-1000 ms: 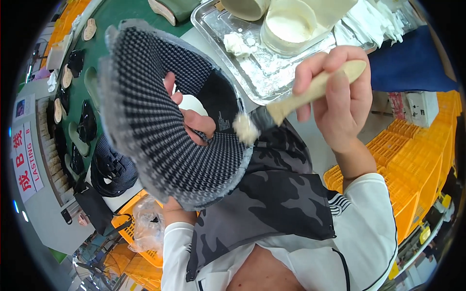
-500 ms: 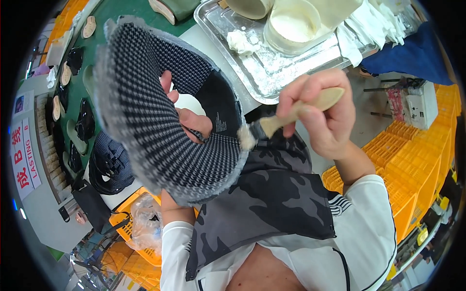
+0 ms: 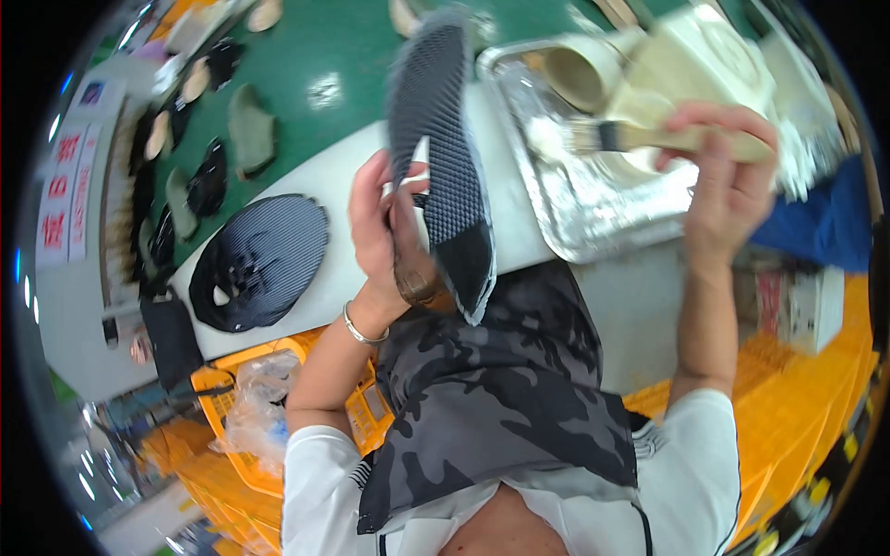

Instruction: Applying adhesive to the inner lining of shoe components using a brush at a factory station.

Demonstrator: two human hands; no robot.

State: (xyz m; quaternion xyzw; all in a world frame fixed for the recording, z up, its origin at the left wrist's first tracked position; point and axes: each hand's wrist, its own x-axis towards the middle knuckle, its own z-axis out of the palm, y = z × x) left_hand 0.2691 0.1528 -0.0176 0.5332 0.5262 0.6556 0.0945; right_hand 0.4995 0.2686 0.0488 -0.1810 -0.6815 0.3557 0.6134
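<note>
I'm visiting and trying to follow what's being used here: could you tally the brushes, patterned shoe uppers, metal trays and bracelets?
Brush: 1, in the right hand
Patterned shoe uppers: 2, one in the left hand, one on the white tabletop
Metal tray: 1
Bracelet: 1, on the left wrist
Total: 5

Black-and-grey patterned upper (image 3: 450, 181): textile, matt, with a textured weave and a smoother plain black panel at its lower end. Pale long-handled brush (image 3: 666, 139): handle apparently wood, smooth and low in sheen; bristles coarse. Silver rectangular tray (image 3: 603, 222): metal, highly reflective. Green tabletop (image 3: 324, 56): smooth, semi-gloss, showing light glare. Grey-and-black camouflage apron (image 3: 519, 380): cloth, matt. Clear crumpled bag (image 3: 260, 408): thin plastic film, shiny. Orange slatted basket (image 3: 218, 408): rigid plastic.
</note>
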